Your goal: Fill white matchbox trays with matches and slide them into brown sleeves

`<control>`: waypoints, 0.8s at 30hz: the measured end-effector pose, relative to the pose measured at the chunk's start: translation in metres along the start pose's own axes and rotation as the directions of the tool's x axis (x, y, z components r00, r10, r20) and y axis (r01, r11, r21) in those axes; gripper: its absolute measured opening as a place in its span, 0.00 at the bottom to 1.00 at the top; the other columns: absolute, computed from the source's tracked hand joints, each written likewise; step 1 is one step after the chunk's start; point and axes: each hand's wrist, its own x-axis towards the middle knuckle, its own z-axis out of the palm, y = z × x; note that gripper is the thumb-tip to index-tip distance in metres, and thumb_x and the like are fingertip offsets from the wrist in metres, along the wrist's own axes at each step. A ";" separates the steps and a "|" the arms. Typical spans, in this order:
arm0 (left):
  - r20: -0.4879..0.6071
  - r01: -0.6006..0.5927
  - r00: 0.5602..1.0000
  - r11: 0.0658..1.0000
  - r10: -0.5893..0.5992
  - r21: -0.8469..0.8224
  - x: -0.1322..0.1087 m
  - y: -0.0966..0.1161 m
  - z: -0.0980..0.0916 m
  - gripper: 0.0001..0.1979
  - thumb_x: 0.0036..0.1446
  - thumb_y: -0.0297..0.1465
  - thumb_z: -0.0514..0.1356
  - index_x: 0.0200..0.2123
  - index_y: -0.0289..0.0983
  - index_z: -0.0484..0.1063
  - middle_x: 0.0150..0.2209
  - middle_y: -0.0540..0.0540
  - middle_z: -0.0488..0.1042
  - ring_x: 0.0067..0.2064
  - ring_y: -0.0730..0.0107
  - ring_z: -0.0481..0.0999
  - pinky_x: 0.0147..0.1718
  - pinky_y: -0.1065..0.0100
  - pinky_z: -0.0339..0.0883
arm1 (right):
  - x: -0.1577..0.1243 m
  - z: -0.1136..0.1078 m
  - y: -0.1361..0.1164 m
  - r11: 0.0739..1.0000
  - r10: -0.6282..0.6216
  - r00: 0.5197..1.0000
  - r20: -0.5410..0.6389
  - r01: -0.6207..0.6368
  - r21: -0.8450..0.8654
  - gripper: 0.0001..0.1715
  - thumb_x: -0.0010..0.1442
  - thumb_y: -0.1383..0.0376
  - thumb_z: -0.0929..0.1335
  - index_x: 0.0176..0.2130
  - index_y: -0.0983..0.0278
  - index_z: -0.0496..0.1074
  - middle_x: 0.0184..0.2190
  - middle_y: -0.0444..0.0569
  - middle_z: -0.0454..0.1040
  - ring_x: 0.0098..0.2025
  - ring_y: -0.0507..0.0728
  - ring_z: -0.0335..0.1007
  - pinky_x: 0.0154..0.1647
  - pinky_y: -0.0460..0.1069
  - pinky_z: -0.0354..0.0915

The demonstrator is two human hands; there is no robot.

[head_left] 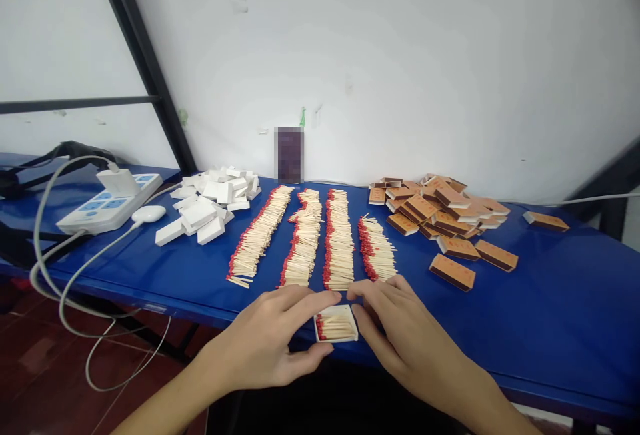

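Observation:
A small white matchbox tray [353, 333], partly filled with red-tipped matches [336, 327], sits at the front edge of the blue table. My left hand [280, 331] grips it from the left, index finger along the far side and thumb at the near side. At the tray's far right corner are the bent fingertips of my right hand [395, 328], closed against its edge. Just beyond my hands lie several long rows of matches [340, 241], red heads to the left. The rightmost row [377, 251] is shorter, and my fingers hide its near end.
White empty trays [210, 198] are heaped at the back left. Orange-brown matchbox sleeves [445, 208] form a pile at the right, several lying loose. A power strip [107, 205] with white cables stands at the far left. Behind the blue table [545, 301] rises a white wall.

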 end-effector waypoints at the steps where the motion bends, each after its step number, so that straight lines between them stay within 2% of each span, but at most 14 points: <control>1: 0.008 -0.008 1.000 1.000 0.008 -0.011 0.001 0.000 0.000 0.22 0.62 0.30 0.62 0.59 0.41 0.65 0.45 0.45 0.77 0.43 0.63 0.79 0.42 0.64 0.75 | 0.000 0.000 0.001 1.000 0.011 1.000 -0.010 -0.011 -0.022 0.09 0.71 0.71 0.58 0.44 0.60 0.63 0.31 0.45 0.75 0.31 0.57 0.69 0.39 0.54 0.60; 4: 0.047 -0.045 0.998 0.998 0.047 -0.038 0.002 -0.001 -0.001 0.16 0.63 0.29 0.61 0.54 0.41 0.70 0.46 0.45 0.77 0.44 0.63 0.78 0.43 0.65 0.74 | -0.001 0.002 0.003 0.997 0.037 0.999 -0.038 -0.040 -0.062 0.10 0.71 0.71 0.57 0.43 0.60 0.64 0.24 0.41 0.73 0.26 0.56 0.65 0.36 0.52 0.59; 6: 0.062 -0.060 0.996 0.998 0.062 -0.036 0.003 -0.002 -0.001 0.13 0.64 0.29 0.60 0.52 0.40 0.72 0.46 0.44 0.76 0.43 0.63 0.78 0.42 0.64 0.74 | -0.001 0.004 0.005 0.996 0.049 0.997 -0.057 -0.054 -0.077 0.10 0.71 0.71 0.58 0.44 0.60 0.65 0.23 0.41 0.73 0.26 0.57 0.65 0.35 0.52 0.58; 13: 0.036 -0.057 0.998 0.998 0.059 -0.041 0.001 -0.002 0.000 0.10 0.65 0.29 0.60 0.49 0.38 0.74 0.47 0.42 0.76 0.43 0.63 0.78 0.43 0.63 0.74 | 0.000 0.008 0.007 0.991 0.074 0.993 -0.093 -0.084 -0.108 0.11 0.70 0.70 0.60 0.41 0.61 0.70 0.35 0.48 0.78 0.36 0.59 0.71 0.39 0.53 0.55; 19: 0.013 -0.061 0.998 0.997 0.062 -0.050 0.000 -0.003 0.002 0.12 0.64 0.30 0.61 0.50 0.38 0.74 0.47 0.42 0.77 0.44 0.62 0.78 0.43 0.63 0.75 | -0.001 0.008 0.006 0.990 0.081 0.990 -0.119 -0.094 -0.102 0.11 0.69 0.71 0.61 0.41 0.62 0.71 0.35 0.48 0.77 0.36 0.59 0.69 0.39 0.54 0.52; 24: 0.005 -0.061 0.998 0.997 0.061 -0.051 0.001 -0.004 0.002 0.12 0.64 0.30 0.61 0.50 0.37 0.74 0.46 0.43 0.77 0.44 0.63 0.78 0.44 0.63 0.75 | -0.001 0.008 0.007 0.991 0.110 0.990 -0.089 -0.116 -0.062 0.10 0.69 0.70 0.61 0.41 0.62 0.70 0.34 0.46 0.77 0.36 0.58 0.69 0.40 0.54 0.51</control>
